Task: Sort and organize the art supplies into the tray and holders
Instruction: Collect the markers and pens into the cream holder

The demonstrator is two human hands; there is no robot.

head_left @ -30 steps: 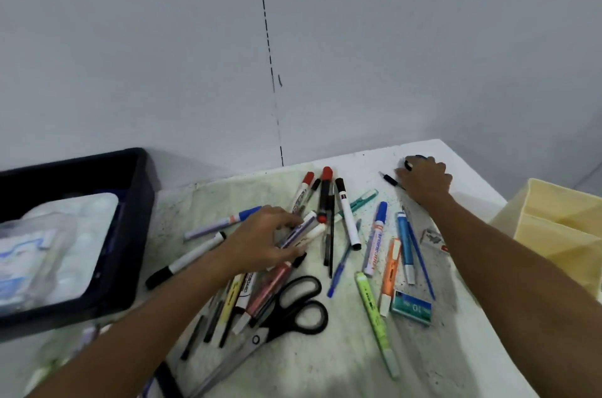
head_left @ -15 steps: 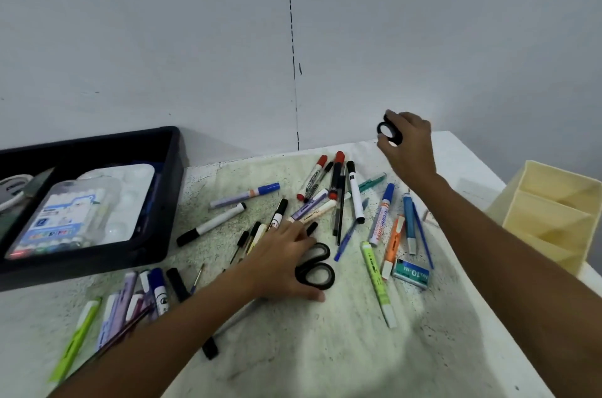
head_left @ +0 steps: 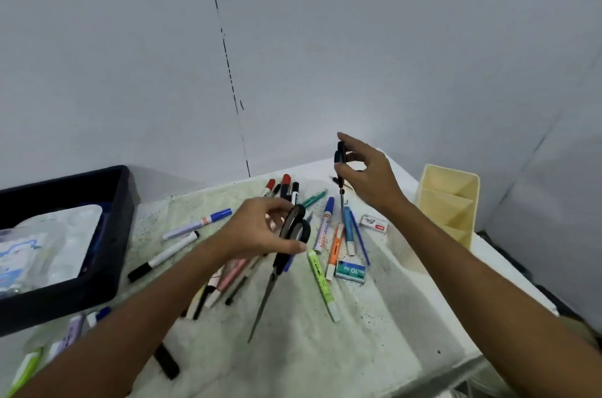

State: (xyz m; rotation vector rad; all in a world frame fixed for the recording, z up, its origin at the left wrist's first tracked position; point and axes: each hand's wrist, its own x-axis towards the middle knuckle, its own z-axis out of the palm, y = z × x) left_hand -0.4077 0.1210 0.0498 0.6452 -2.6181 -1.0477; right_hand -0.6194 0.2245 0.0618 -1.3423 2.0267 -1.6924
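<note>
Surface: white cloth-covered surface (head_left: 374, 326), speckled with dark stains, set against plain grey walls that meet in a corner.
Landmark: large black-handled scissors (head_left: 286, 241), lifted above the pile, blades pointing down toward the viewer.
Left hand: left hand (head_left: 257, 228) grips the scissors' handle loops.
Right hand: right hand (head_left: 368, 176), beyond and right of the scissors, pinches a small black-handled tool (head_left: 340, 166) hanging point down.
Tray: black plastic tray (head_left: 114, 234), far left of the scissors, holding white packets.
Holder: pale yellow divided holder (head_left: 449, 202), far right.
Markers: loose pens and markers under and around the scissors.
Writing: teal staples box (head_left: 351, 272), right of the scissors, reads "No.10-1M".
</note>
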